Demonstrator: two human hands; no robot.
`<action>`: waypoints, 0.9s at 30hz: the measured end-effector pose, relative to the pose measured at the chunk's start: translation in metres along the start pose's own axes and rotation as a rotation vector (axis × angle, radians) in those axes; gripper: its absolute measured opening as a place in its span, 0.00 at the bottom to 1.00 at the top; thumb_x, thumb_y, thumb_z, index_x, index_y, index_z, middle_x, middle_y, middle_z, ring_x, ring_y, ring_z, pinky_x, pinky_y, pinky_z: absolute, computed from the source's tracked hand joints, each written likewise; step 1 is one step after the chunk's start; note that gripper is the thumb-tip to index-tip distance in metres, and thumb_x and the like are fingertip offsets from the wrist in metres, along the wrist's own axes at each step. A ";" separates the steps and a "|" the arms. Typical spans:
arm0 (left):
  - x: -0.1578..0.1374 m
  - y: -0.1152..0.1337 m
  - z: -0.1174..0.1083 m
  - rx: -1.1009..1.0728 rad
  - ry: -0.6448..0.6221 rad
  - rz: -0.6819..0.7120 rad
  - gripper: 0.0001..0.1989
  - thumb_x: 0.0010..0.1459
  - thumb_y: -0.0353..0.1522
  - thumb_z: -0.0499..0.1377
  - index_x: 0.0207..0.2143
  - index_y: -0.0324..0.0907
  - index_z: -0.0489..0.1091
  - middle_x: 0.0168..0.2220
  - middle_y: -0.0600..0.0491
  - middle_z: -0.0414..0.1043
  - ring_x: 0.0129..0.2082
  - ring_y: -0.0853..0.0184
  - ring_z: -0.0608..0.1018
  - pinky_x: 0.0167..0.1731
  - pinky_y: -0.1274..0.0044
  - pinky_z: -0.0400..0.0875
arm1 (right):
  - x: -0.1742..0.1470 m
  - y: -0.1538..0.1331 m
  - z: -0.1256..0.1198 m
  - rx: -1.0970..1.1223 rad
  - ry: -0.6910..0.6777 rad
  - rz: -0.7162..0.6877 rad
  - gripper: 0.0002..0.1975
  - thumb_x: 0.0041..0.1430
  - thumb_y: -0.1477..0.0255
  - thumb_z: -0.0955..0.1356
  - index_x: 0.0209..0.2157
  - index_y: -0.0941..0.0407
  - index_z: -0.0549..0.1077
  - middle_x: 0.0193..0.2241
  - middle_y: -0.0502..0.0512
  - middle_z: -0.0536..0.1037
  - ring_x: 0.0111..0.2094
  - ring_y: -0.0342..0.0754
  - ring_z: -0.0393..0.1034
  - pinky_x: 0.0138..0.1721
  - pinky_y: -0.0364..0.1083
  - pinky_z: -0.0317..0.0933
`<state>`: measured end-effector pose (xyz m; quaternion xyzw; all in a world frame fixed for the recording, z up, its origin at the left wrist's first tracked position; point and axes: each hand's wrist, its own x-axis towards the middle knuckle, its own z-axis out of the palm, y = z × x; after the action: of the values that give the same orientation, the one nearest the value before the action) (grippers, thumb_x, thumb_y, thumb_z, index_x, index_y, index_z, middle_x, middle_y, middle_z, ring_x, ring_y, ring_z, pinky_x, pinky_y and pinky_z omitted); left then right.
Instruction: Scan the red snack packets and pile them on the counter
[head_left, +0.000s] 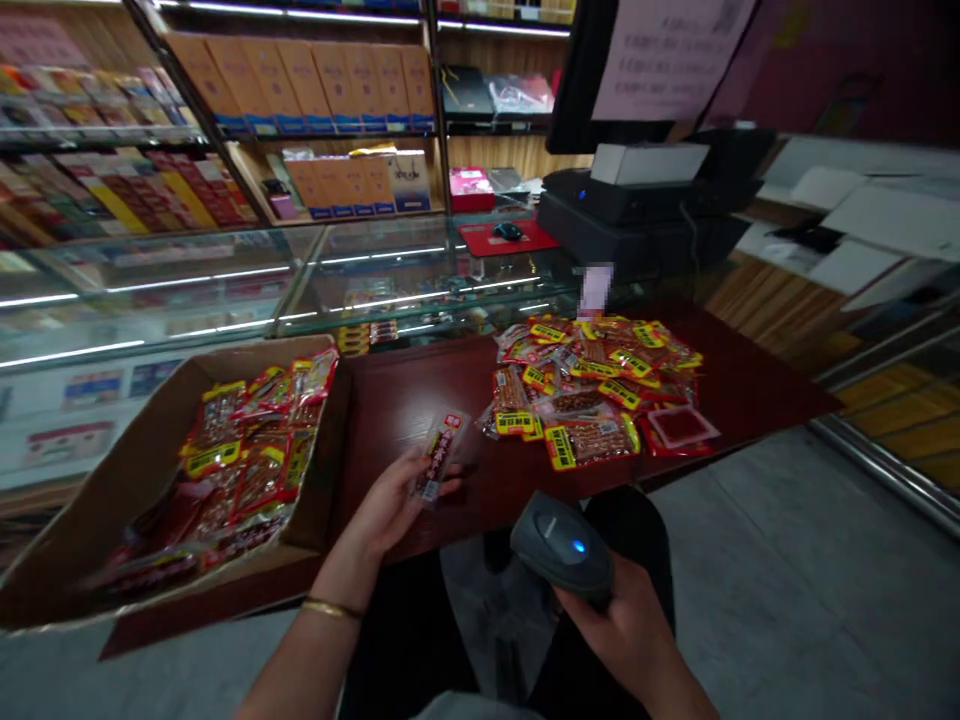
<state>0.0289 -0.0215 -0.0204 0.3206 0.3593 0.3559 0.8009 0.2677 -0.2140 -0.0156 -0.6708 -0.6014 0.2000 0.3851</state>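
My left hand (401,500) is closed on a small clear snack packet (441,455) with a dark label and a red mark at its top, held just over the dark red table. In my right hand (626,625) is a dark grey barcode scanner (562,545) with a blue light lit on top; its head points up and left, toward the packet. Beyond both hands lies a heap of snack packets (592,440) with yellow and red labels. To the left, an open cardboard box (328,500) holds several similar packets.
A glass display counter (300,270) runs behind the table (382,390). A computer mouse (508,231) rests on a red mat (472,238). The black checkout machine (637,220) stands at the back right, with a white box (649,163) on it. Boxed goods (300,80) fill the shelves.
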 end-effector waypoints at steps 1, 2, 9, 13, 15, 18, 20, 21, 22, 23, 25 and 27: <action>0.004 0.002 0.009 0.042 0.033 0.029 0.17 0.55 0.31 0.66 0.49 0.41 0.75 0.47 0.46 0.80 0.39 0.62 0.82 0.43 0.69 0.78 | -0.003 0.004 -0.002 0.007 0.022 0.018 0.10 0.58 0.66 0.68 0.34 0.54 0.81 0.32 0.56 0.86 0.34 0.54 0.82 0.38 0.48 0.76; 0.010 0.004 0.020 0.098 0.043 0.058 0.17 0.54 0.32 0.67 0.47 0.40 0.77 0.45 0.47 0.80 0.38 0.63 0.82 0.42 0.70 0.78 | -0.005 0.009 -0.004 0.015 0.036 0.038 0.10 0.58 0.66 0.68 0.35 0.54 0.81 0.32 0.56 0.86 0.34 0.54 0.82 0.38 0.48 0.76; 0.118 0.021 0.154 0.789 -0.238 0.613 0.14 0.57 0.27 0.61 0.44 0.46 0.81 0.47 0.48 0.79 0.50 0.57 0.76 0.56 0.66 0.66 | -0.011 0.029 -0.012 0.110 0.106 0.111 0.11 0.56 0.67 0.69 0.37 0.54 0.82 0.32 0.55 0.86 0.32 0.54 0.82 0.35 0.46 0.75; 0.182 0.007 0.223 1.166 -0.434 0.869 0.20 0.58 0.23 0.57 0.49 0.45 0.79 0.52 0.41 0.74 0.56 0.49 0.70 0.61 0.57 0.56 | -0.014 0.035 -0.009 0.149 0.168 0.179 0.09 0.53 0.66 0.69 0.32 0.54 0.81 0.27 0.52 0.85 0.28 0.54 0.81 0.30 0.46 0.74; 0.202 -0.005 0.243 1.314 -0.447 0.911 0.19 0.59 0.22 0.54 0.48 0.42 0.79 0.51 0.38 0.73 0.58 0.46 0.68 0.61 0.52 0.50 | -0.016 0.037 -0.007 0.170 0.198 0.192 0.09 0.52 0.65 0.69 0.30 0.53 0.81 0.25 0.52 0.84 0.26 0.54 0.80 0.29 0.46 0.74; 0.215 -0.018 0.255 1.442 -0.449 0.899 0.17 0.59 0.23 0.54 0.47 0.40 0.78 0.50 0.36 0.73 0.58 0.44 0.66 0.61 0.48 0.44 | -0.017 0.040 -0.004 0.204 0.225 0.206 0.10 0.50 0.64 0.70 0.30 0.53 0.81 0.24 0.52 0.83 0.25 0.53 0.80 0.28 0.46 0.74; 0.211 -0.017 0.253 1.430 -0.454 0.910 0.17 0.61 0.27 0.55 0.49 0.40 0.76 0.53 0.36 0.72 0.59 0.44 0.65 0.62 0.47 0.40 | -0.016 0.041 -0.005 0.205 0.240 0.217 0.10 0.50 0.63 0.71 0.31 0.53 0.81 0.24 0.52 0.84 0.25 0.53 0.80 0.27 0.45 0.74; 0.204 -0.012 0.249 1.395 -0.457 0.927 0.17 0.61 0.29 0.55 0.51 0.40 0.75 0.55 0.36 0.71 0.60 0.44 0.64 0.62 0.47 0.39 | -0.016 0.042 -0.006 0.195 0.246 0.217 0.10 0.50 0.62 0.71 0.31 0.54 0.81 0.26 0.53 0.85 0.25 0.54 0.80 0.28 0.45 0.74; 0.195 -0.005 0.242 1.350 -0.463 0.943 0.17 0.62 0.31 0.55 0.52 0.41 0.75 0.57 0.37 0.69 0.61 0.44 0.63 0.63 0.47 0.38 | -0.015 0.043 -0.008 0.182 0.242 0.208 0.11 0.51 0.62 0.71 0.32 0.54 0.81 0.27 0.53 0.85 0.26 0.54 0.81 0.29 0.45 0.75; 0.182 0.004 0.233 1.303 -0.467 0.952 0.18 0.61 0.31 0.56 0.52 0.42 0.74 0.58 0.38 0.69 0.62 0.44 0.62 0.64 0.48 0.37 | -0.015 0.044 -0.011 0.168 0.222 0.191 0.11 0.52 0.62 0.71 0.32 0.53 0.82 0.28 0.54 0.86 0.27 0.55 0.81 0.29 0.45 0.75; 0.145 0.030 0.207 1.233 -0.458 0.933 0.19 0.58 0.29 0.58 0.52 0.43 0.75 0.58 0.41 0.69 0.65 0.44 0.60 0.65 0.49 0.39 | -0.016 0.048 -0.015 0.139 0.153 0.131 0.10 0.54 0.62 0.71 0.32 0.52 0.82 0.28 0.53 0.86 0.27 0.55 0.82 0.29 0.45 0.76; 0.097 0.060 0.171 1.212 -0.411 0.883 0.19 0.56 0.28 0.60 0.50 0.45 0.76 0.58 0.43 0.70 0.66 0.44 0.60 0.65 0.50 0.43 | -0.020 0.053 -0.017 0.098 0.102 0.054 0.10 0.53 0.61 0.72 0.31 0.51 0.83 0.26 0.52 0.86 0.25 0.54 0.82 0.26 0.44 0.76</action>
<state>0.1932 0.0444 0.0842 0.8756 0.1745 0.3168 0.3202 0.3108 -0.2363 -0.0492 -0.6766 -0.5522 0.2050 0.4419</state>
